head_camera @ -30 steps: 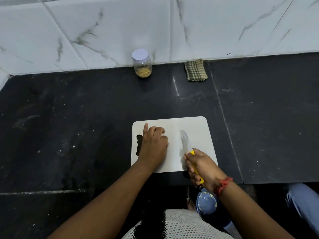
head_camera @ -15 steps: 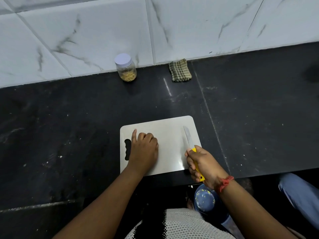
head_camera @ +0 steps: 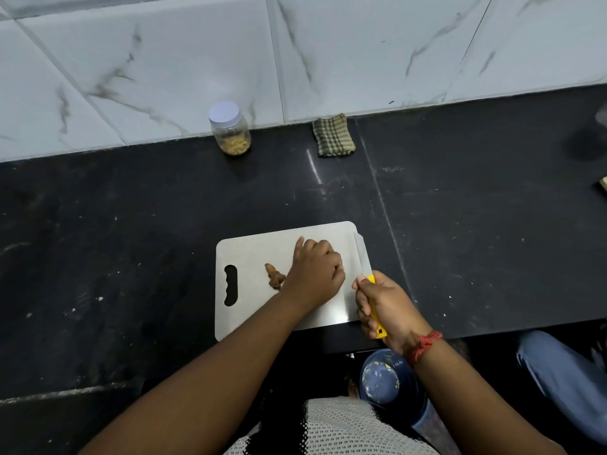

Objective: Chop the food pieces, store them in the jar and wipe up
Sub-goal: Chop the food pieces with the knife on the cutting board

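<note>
Two hands work over a flat, pale grey cutting board (head_camera: pixel 256 254) with rounded corners and a wavy handle slot at its left end, lying on a dark, speckled stone counter (head_camera: pixel 131 224). The left hand (head_camera: pixel 313 274) rests on the board with fingers curled under, knuckles up; whether it holds anything beneath cannot be told. Just left of that hand lies a knobbly brown food piece (head_camera: pixel 275 277), its long axis running away from the person. The right hand (head_camera: pixel 384 305) grips the yellow plastic handle of a knife (head_camera: pixel 361 254), whose slim metal blade points away along the board's right edge. Far beyond both hands, against the marbled tile wall, stand a clear jar (head_camera: pixel 231 133) with a white lid and, to its right, a folded checked cloth (head_camera: pixel 332 136)
</note>
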### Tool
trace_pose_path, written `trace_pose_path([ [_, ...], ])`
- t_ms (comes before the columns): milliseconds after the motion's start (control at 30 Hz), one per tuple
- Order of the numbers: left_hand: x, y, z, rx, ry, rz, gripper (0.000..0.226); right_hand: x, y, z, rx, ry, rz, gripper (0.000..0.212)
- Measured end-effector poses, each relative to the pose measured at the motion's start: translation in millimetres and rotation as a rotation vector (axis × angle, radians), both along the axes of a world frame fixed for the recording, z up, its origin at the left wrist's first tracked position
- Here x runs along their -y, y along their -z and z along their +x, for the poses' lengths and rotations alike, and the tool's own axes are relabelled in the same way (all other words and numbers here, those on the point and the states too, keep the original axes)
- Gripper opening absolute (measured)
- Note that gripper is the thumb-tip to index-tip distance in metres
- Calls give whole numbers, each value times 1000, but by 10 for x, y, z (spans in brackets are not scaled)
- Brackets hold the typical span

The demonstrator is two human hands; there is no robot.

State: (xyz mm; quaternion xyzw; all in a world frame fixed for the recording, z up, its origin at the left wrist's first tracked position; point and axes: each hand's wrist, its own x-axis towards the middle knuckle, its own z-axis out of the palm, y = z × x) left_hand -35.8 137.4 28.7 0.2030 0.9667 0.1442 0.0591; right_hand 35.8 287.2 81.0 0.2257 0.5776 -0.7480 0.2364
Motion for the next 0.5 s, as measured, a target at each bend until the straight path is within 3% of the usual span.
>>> trace_pose_path([
  [267,-47,12,-102,-3,23,-83,26,-171,16,61,-2,79,11,18],
  [500,356,52,-54,-133,-112,156,19,-136,25,64,-11,37,45,18],
])
